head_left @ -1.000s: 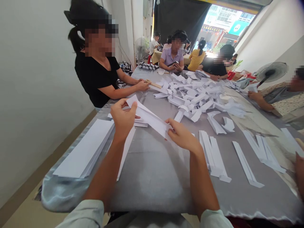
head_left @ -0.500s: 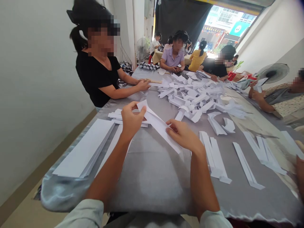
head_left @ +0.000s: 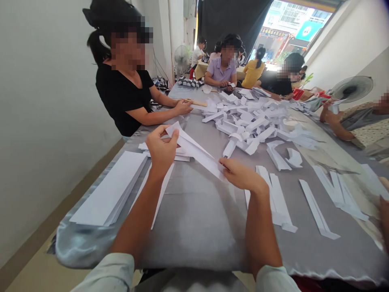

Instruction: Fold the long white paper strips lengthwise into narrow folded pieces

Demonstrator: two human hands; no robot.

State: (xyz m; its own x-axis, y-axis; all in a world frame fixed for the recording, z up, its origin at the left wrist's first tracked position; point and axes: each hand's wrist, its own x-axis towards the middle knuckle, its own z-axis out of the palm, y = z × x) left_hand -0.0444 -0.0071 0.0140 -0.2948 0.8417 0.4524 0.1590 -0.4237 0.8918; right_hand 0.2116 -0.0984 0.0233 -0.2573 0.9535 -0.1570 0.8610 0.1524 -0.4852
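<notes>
Two bare forearms angled in over the table [head_left: 194, 239], wrists raised. Left hand [head_left: 162, 148] pinched shut on one folded white paper strip [head_left: 191, 150], firm grip near the strip's top end, just left of frame center. Right hand [head_left: 243, 176] half open, no real clamp, fingers [head_left: 226, 164] loosely curled, tips seemingly against the strip's lower edge. Around them: one flat stack of paper strips [head_left: 107, 188] lower left, three groups of folded strips [head_left: 278, 198] lower right, one big heap of folded paper pieces [head_left: 249, 121] upper middle.
</notes>
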